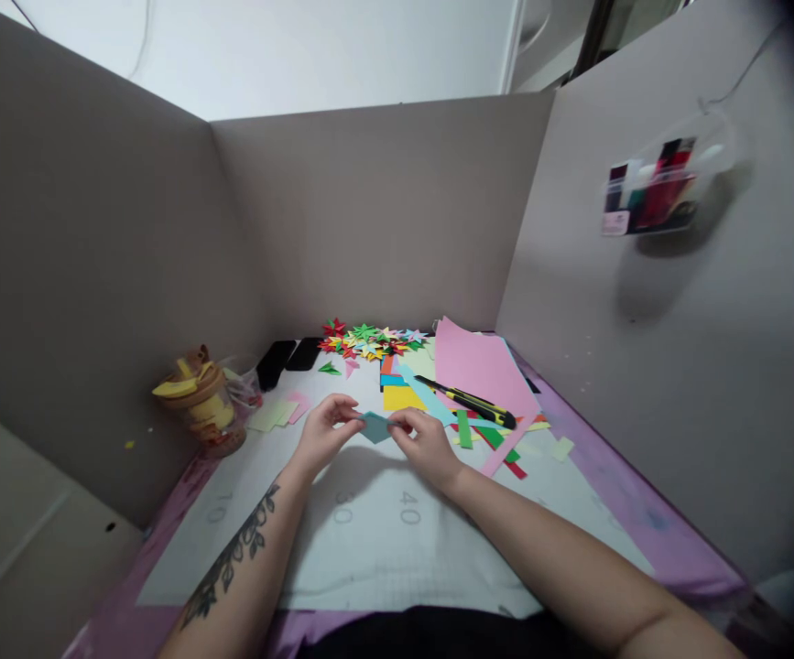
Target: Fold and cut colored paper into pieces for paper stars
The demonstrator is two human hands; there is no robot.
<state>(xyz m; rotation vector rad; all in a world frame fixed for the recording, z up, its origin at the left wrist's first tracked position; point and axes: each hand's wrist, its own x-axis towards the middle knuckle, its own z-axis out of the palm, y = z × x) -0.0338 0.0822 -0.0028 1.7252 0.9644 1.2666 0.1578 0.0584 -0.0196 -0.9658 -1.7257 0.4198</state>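
Blue-green paper (376, 427), folded into a small pointed shape, is hanging between the person's two hands, just above the surface (383, 567); the left hand (324, 435) is pinching one corner between thumb and fingers, while the right hand (428, 446) is gripping the opposite corner in the same way; the point of the shape is facing down toward the person.

Judging by what is lying about, the folding is well advanced overall, though this piece is looking like one at an early stage; a crowd of many-pointed paper stars (369, 343) is resting near the back wall, apparently finished, and just in front of them a green folded piece (329, 369) and a pink folded piece (351, 367) are sitting apart, seemingly waiting to be joined to something; from where I'm standing, the creases in the held paper are too small to make out, so I can't tell how many folds are remaining.

Plenty of stock is lying unfolded; a large pink sheet (479, 361) is spreading at the right, a black-and-yellow cutter (469, 401) is resting across its near edge, loose strips (463, 430) are scattering beneath, and pale paper pieces (269, 416) are overlapping on the left.
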